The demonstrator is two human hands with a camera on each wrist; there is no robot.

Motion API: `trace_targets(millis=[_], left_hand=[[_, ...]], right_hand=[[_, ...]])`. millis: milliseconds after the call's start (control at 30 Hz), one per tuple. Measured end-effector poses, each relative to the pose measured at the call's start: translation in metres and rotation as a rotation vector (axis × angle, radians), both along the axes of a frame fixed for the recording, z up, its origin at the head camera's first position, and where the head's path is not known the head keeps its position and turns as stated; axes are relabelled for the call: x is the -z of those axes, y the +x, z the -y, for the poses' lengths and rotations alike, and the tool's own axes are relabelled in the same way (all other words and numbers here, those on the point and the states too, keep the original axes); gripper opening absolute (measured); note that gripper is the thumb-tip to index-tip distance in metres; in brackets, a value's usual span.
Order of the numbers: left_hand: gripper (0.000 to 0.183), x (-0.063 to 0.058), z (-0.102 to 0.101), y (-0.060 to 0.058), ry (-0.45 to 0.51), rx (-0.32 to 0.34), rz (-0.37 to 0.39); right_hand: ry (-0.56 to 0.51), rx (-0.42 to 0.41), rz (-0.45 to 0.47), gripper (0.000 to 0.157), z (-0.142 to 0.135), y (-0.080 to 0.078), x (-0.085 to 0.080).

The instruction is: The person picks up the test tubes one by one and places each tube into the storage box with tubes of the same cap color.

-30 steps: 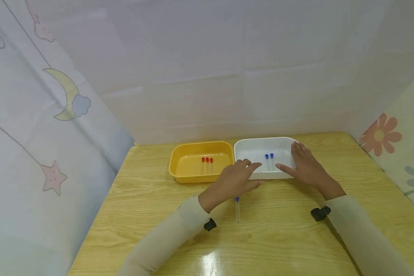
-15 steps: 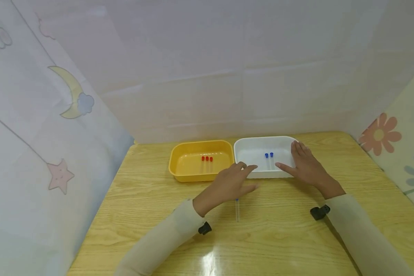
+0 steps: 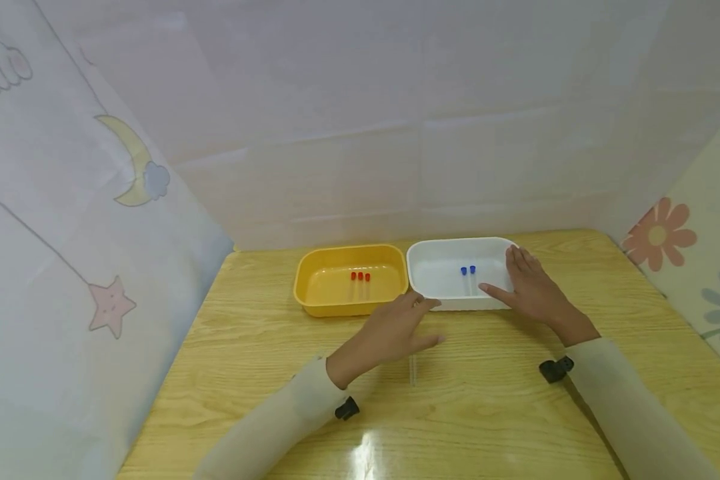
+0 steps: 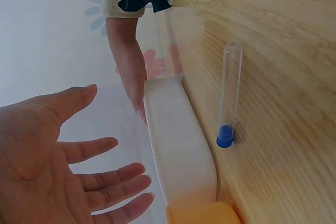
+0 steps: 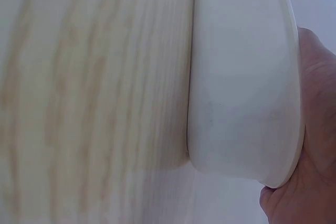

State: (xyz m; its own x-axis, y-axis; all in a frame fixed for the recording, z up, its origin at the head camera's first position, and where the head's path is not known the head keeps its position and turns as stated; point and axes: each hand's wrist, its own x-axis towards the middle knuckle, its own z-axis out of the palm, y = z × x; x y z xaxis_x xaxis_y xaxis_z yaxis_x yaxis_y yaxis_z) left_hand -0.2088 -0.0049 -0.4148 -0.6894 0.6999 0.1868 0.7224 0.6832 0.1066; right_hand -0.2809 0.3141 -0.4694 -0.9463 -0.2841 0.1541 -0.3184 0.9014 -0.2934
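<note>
My left hand (image 3: 390, 328) hovers over the table with fingers spread and nothing in its grasp. Under it lies a clear test tube (image 3: 413, 372); in the head view the hand hides its upper end. The left wrist view shows this tube (image 4: 230, 95) whole, with its blue cap toward the trays. My right hand (image 3: 531, 287) rests at the right end of the white tray (image 3: 438, 257), fingers straight along the rim and thumb stretched over the front. Inside that tray are two blue-capped tubes (image 3: 472, 272).
A yellow tray (image 3: 330, 311) stands against the white tray's left side, holding three red-capped tubes (image 3: 361, 277). Both trays sit toward the back of the wooden table (image 3: 468, 413). Printed cloth walls (image 3: 336, 133) rise behind and at the sides.
My left hand has drawn left and slightly back toward me, off the white tray's front and over the loose tube, covering its blue cap. The right hand has stayed put.
</note>
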Motion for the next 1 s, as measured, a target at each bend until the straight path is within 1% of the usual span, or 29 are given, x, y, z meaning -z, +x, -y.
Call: trace_targets(millis=[100, 200, 333, 433, 533, 667, 867, 1000], left_hand=[[0.061, 0.001, 0.001, 0.001, 0.009, 0.012, -0.02], [0.061, 0.001, 0.002, 0.005, 0.002, 0.009, -0.02], [0.061, 0.002, 0.006, 0.011, -0.002, 0.007, 0.006], [0.061, 0.003, 0.009, 0.013, 0.012, 0.017, 0.017], [0.062, 0.004, 0.011, 0.014, 0.014, 0.013, 0.028], [0.064, 0.008, 0.014, 0.016, -0.011, -0.005, 0.039], [0.07, 0.017, 0.017, 0.017, -0.055, -0.018, 0.031], [0.075, 0.021, 0.02, 0.019, -0.094, -0.051, 0.068]], right_hand=[[0.004, -0.001, -0.008, 0.103, -0.001, -0.001, 0.0], [0.001, -0.001, -0.001, 0.104, -0.002, -0.002, 0.001], [0.0, -0.002, 0.009, 0.105, -0.001, -0.002, 0.003], [-0.001, 0.0, 0.008, 0.105, -0.001, -0.002, 0.004], [0.003, 0.002, 0.002, 0.105, -0.001, -0.002, 0.003], [0.007, 0.005, -0.001, 0.105, -0.001, -0.001, 0.002], [-0.002, -0.004, 0.003, 0.103, 0.0, 0.0, 0.001], [-0.007, -0.009, -0.001, 0.103, 0.001, 0.0, 0.001]])
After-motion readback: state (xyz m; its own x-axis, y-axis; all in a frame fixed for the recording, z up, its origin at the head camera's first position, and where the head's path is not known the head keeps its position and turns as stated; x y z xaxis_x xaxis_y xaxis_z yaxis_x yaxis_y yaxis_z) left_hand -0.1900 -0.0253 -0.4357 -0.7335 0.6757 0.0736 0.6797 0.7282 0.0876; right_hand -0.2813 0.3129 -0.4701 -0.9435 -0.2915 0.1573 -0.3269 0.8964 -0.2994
